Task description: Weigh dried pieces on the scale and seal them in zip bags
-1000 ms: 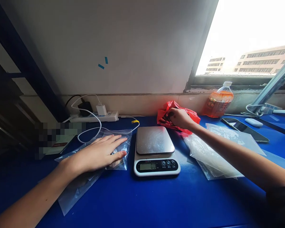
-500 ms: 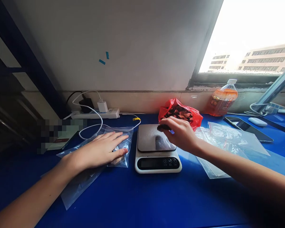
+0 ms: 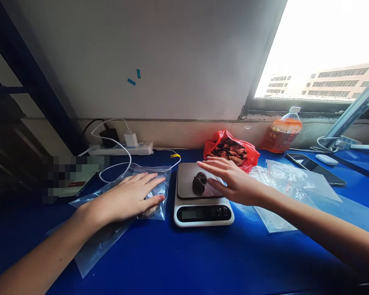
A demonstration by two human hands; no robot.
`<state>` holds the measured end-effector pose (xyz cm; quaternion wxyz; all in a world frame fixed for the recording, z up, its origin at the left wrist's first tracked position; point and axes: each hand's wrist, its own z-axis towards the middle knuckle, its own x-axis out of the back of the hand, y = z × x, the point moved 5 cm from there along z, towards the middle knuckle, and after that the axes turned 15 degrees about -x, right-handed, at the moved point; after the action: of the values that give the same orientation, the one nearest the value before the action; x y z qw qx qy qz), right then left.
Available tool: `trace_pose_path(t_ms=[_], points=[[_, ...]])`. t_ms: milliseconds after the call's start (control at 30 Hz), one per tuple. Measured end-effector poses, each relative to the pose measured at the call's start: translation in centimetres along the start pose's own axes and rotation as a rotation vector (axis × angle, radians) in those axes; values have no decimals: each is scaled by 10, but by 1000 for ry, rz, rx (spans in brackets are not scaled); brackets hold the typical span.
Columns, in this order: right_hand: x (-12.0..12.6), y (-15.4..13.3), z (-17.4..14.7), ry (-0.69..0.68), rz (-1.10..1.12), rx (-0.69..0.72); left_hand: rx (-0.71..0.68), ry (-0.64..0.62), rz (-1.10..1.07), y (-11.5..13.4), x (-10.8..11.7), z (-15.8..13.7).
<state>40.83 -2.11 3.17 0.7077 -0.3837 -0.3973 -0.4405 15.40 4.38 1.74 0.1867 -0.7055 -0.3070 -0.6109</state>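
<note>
A dark brown, curled dried piece [image 3: 199,183] lies on the metal plate of a white digital kitchen scale [image 3: 204,221]. Over the plate's right side hovers my right hand [image 3: 233,180], its fingers stretched and apart, holding nothing. The scale's display is lit, but its figures are too faint to read fully. My left hand [image 3: 127,196] lies flat, fingers spread, on a clear zip bag [image 3: 161,184] left of the scale; the bag's contents are mostly hidden under the palm. Behind the scale, a red plastic bag [image 3: 252,157] stands open, full of reddish-brown dried pieces [image 3: 230,151].
Several clear zip bags [image 3: 304,180] lie on the blue table [image 3: 178,262] at right, beside a phone [image 3: 316,169] and a white case [image 3: 326,159]. A drink bottle [image 3: 284,131] stands by the wall. Back left are a power strip [image 3: 144,148] and white cable.
My right hand has let go of the dark dried piece, which now rests on the scale plate, and its fingers have opened. The display has lit up. My left hand stays put.
</note>
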Motion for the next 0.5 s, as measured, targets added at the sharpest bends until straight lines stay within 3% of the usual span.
trace_pose_path(t_ms=[133, 267, 367, 500], points=[[6, 71, 17, 88, -159, -299, 4, -5, 0, 3, 2, 0], [0, 126, 41, -8, -238, -373, 15, -15, 11, 3, 3, 0], [-8, 137, 54, -76, -260, -346, 12, -6, -5, 3, 3, 0], [-5, 133, 56, -56, -232, -314, -3, -2, 9, 4, 3, 0]])
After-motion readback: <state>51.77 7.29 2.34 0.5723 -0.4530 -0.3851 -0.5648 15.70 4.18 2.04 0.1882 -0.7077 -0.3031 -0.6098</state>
